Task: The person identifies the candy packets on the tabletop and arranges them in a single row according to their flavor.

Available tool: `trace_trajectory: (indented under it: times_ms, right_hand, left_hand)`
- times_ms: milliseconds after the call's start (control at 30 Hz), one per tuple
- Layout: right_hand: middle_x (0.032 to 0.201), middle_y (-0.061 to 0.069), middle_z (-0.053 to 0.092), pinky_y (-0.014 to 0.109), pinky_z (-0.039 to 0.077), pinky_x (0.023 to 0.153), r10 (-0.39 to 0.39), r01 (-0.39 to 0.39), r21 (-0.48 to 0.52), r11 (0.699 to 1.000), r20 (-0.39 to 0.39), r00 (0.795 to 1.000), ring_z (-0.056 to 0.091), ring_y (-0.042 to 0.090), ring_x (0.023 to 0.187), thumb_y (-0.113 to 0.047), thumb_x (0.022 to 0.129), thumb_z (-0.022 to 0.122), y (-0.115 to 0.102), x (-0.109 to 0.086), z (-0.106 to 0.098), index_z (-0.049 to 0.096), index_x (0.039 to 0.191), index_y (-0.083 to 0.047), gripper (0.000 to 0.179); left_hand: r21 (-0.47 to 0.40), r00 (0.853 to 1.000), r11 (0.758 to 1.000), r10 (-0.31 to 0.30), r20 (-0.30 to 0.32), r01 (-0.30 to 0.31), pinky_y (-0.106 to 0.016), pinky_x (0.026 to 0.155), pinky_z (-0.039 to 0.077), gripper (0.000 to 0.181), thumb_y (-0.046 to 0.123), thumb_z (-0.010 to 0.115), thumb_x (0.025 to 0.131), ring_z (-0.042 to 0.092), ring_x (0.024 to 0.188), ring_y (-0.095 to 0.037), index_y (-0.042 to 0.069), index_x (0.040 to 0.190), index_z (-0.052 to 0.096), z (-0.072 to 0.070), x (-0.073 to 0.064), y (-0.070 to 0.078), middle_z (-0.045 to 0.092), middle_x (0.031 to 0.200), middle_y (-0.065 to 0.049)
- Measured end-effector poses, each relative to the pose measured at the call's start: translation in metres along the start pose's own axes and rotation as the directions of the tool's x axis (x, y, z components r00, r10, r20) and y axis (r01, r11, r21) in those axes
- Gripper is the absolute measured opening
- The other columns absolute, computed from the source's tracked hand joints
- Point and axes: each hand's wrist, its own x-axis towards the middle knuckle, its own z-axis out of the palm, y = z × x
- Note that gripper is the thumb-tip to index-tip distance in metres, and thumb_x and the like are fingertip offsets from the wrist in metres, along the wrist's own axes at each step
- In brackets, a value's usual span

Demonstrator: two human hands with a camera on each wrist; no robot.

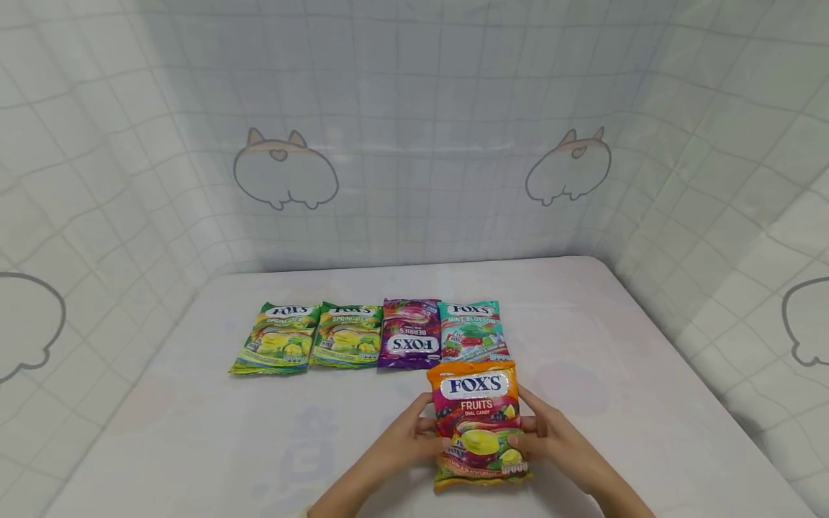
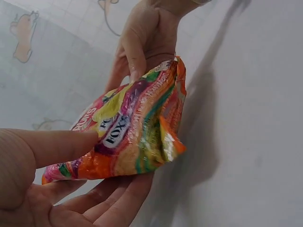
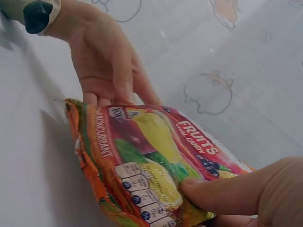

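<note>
An orange and red bag of Fox's Fruits oval candy is held in both hands, its printed front facing up. On its left side my left hand grips it, thumb on the front and fingers beneath, as the left wrist view shows. My right hand grips the opposite side the same way, its thumb pressing the front. The bag is tilted, and a shadow falls on the table below it in the left wrist view. Its back is hidden.
Behind the held bag a row of candy bags lies on the white table: two green Spring Tea bags, an upside-down purple Berries bag and a teal Mint Blossom bag. A gridded curtain surrounds the table.
</note>
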Motion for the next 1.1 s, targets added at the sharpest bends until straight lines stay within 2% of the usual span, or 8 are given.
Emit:
trace_trajectory:
  times_ms: [267, 533, 733, 900, 1100]
  right_hand:
    - [0.118, 0.018, 0.064, 0.040, 0.055, 0.080, -0.016, 0.015, -0.015, 1.000, -0.049, 0.999, 0.065, 0.030, 0.102, -0.020, 0.093, 0.065, -0.010, 0.011, 0.010, 0.019, 0.153, -0.002, 0.078]
    - [0.119, 0.018, 0.065, 0.039, 0.055, 0.080, -0.072, 0.069, -0.039, 0.997, -0.088, 0.994, 0.066, 0.028, 0.101, -0.022, 0.093, 0.066, -0.017, 0.020, 0.019, 0.033, 0.147, 0.003, 0.068]
    - [0.117, 0.018, 0.066, 0.038, 0.055, 0.080, -0.089, 0.087, -0.023, 0.996, -0.094, 0.992, 0.067, 0.027, 0.098, -0.020, 0.093, 0.067, -0.019, 0.026, 0.027, 0.037, 0.144, 0.006, 0.064]
    - [0.115, 0.018, 0.066, 0.036, 0.056, 0.078, -0.100, 0.098, -0.028, 0.995, -0.131, 0.986, 0.067, 0.026, 0.096, -0.019, 0.091, 0.068, -0.022, 0.029, 0.033, 0.040, 0.141, 0.007, 0.062]
    - [0.114, 0.018, 0.067, 0.034, 0.056, 0.076, -0.102, 0.097, -0.034, 0.995, -0.196, 0.975, 0.067, 0.026, 0.094, -0.017, 0.090, 0.070, -0.024, 0.032, 0.039, 0.046, 0.137, 0.007, 0.059]
  left_hand:
    - [0.026, 0.998, 0.999, 0.028, -0.048, -0.027, -0.047, 0.090, 0.050, 0.061, 0.017, 0.070, 0.089, 0.064, 0.100, -0.028, 0.012, 0.141, 0.041, -0.015, -0.002, 0.006, 0.065, 0.115, -0.014]
    - [-0.064, 0.996, 0.996, 0.061, -0.063, -0.065, -0.037, 0.081, 0.055, 0.063, 0.018, 0.069, 0.091, 0.065, 0.096, -0.025, 0.009, 0.145, 0.038, -0.031, -0.003, 0.010, 0.066, 0.114, -0.015]
    - [-0.078, 0.991, 0.995, 0.057, -0.125, -0.067, -0.037, 0.079, 0.055, 0.066, 0.019, 0.069, 0.091, 0.064, 0.093, -0.024, 0.008, 0.147, 0.037, -0.034, -0.006, 0.010, 0.066, 0.115, -0.016]
    - [-0.065, 0.984, 0.996, 0.045, -0.170, -0.056, -0.037, 0.079, 0.055, 0.066, 0.021, 0.069, 0.091, 0.063, 0.092, -0.023, 0.008, 0.147, 0.038, -0.034, -0.007, 0.011, 0.066, 0.115, -0.015]
    - [-0.064, 0.984, 0.996, 0.050, -0.172, -0.062, -0.038, 0.080, 0.055, 0.065, 0.022, 0.069, 0.091, 0.065, 0.094, -0.025, 0.008, 0.147, 0.039, -0.035, -0.008, 0.013, 0.067, 0.113, -0.014]
